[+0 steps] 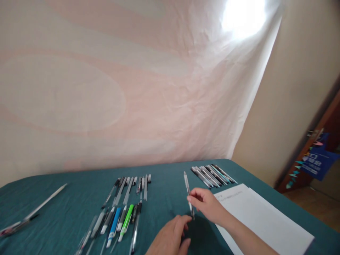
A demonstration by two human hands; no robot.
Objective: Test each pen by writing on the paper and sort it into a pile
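My right hand (205,203) is closed around a slim clear pen (186,182), pinched between thumb and fingers. The pen stands nearly upright in the picture, leaning slightly left at its top, with its lower end close to the dark green cloth. My left hand (171,234) is just left of that lower end, thumb apart from the fingers. Its index fingertip comes right up to the pen; I cannot tell if they touch. Beside my right forearm lie white paper sheets (261,219) with faint writing near the top edge.
A row of several pens (212,176) lies at the back right. Left of my hands are loose groups of pens, with a green marker (126,223) and a blue marker (114,226). A long white stick-like item (45,202) lies far left. Behind hangs a pale pink cloth (159,106).
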